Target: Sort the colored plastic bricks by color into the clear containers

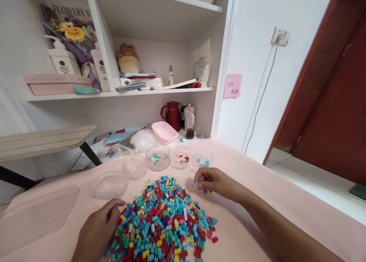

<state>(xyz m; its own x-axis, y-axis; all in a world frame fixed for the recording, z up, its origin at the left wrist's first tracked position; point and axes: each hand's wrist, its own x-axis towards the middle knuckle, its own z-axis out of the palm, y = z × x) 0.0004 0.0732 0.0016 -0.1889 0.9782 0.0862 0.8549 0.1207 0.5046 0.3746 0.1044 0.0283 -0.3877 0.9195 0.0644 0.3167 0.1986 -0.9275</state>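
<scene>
A large heap of small toy building bricks (162, 220) in blue, red, yellow, green and white lies on the pink tabletop. At its upper right, my right hand (210, 181) pinches a small light blue brick (196, 184) between thumb and fingertips. My left hand (100, 224) rests against the heap's left edge, fingers loosely bent with a gap between them and no brick visible in it. Behind the heap, clear tubs hold sorted bricks: green ones in a round tub (158, 167), red in the middle tub (177, 165), light blue in the right tub (210, 159).
Further clear containers stand left: a small tub (134, 167), an oval one (108, 185) and a large lid-like tray (40, 212). Behind are a pink basin (164, 132), a red jug (173, 116) and a bottle (190, 122). A shelf (160, 92) overhangs the back.
</scene>
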